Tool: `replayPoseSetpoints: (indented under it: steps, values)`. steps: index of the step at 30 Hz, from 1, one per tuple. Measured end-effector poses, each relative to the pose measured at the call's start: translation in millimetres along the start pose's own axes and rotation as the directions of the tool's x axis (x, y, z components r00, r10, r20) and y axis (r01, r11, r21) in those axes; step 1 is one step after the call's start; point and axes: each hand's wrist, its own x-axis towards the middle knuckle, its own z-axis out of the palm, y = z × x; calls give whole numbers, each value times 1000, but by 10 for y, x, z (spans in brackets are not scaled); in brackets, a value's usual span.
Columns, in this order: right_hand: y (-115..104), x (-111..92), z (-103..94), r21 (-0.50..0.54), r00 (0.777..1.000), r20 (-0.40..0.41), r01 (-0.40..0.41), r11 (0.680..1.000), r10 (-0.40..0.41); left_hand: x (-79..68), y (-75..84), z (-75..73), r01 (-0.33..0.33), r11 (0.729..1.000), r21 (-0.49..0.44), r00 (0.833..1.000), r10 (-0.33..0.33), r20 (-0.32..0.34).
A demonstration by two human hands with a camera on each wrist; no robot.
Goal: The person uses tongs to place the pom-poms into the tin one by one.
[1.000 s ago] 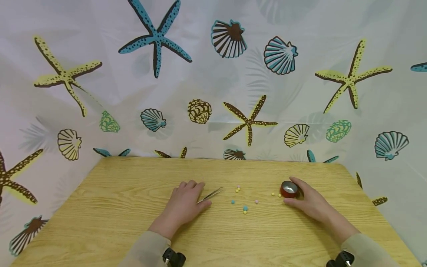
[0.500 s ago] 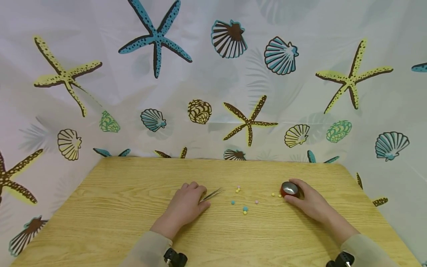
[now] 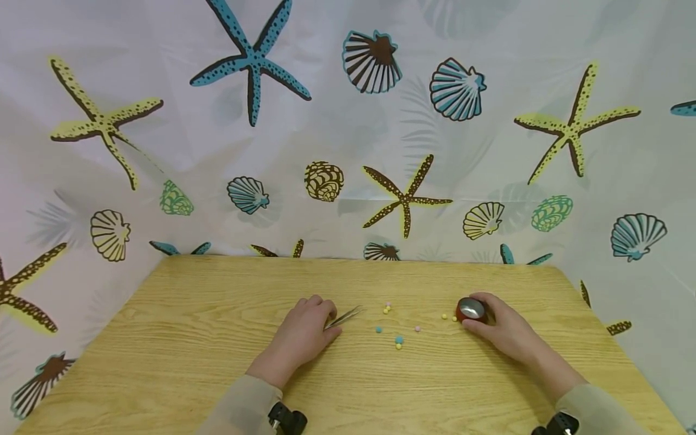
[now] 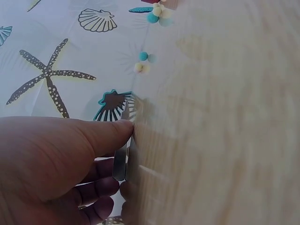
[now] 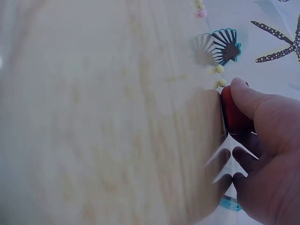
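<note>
In the head view my left hand [image 3: 301, 335] rests on the table with slim metal tweezers [image 3: 344, 316] between thumb and fingers, tips pointing away to the right. The left wrist view shows the thumb lying over the tweezers [image 4: 121, 161], the other fingers curled below. My right hand [image 3: 505, 332] grips a small round red tin [image 3: 470, 310] with a silvery inside, thumb on the near side and fingers on the far side. That tin [image 5: 236, 112] stands on the tabletop. Between the hands lie several small balls: a blue ball [image 3: 379, 330], a pink ball [image 3: 417, 328] and yellow ones.
Two yellow balls [image 3: 444, 316] lie just left of the tin. A blue and a yellow ball touch nearer me, and a small cluster lies farther back. Behind the wooden table [image 3: 217, 374] hangs a cloth [image 3: 348, 127] printed with starfish and shells.
My left index fingertip has drawn in slightly towards the tweezers. The right hand has shifted very little around the tin, and the balls stay where they were.
</note>
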Motion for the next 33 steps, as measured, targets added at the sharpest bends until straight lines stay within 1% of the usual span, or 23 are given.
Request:
replayPoseSetpoints:
  steps: [8, 16, 24, 33]
  values:
    - [-49, 2, 54, 28, 1000, 17, 8, 1000, -9, 0, -3, -2, 9, 1000, -8, 1000, -9, 12]
    - [-114, 3, 108, 54, 1000, 30, -8, 999, 6, 10, -16, 24, 6, 1000, -13, 1000, -6, 13]
    - [-182, 16, 165, 100, 998, 52, 27, 995, -32, 21, 2, 12, 11, 1000, -17, 1000, -11, 11]
    - [-252, 33, 218, 118, 997, 68, 17, 993, -25, 64, 11, 28, 16, 1000, -17, 1000, -15, 9]
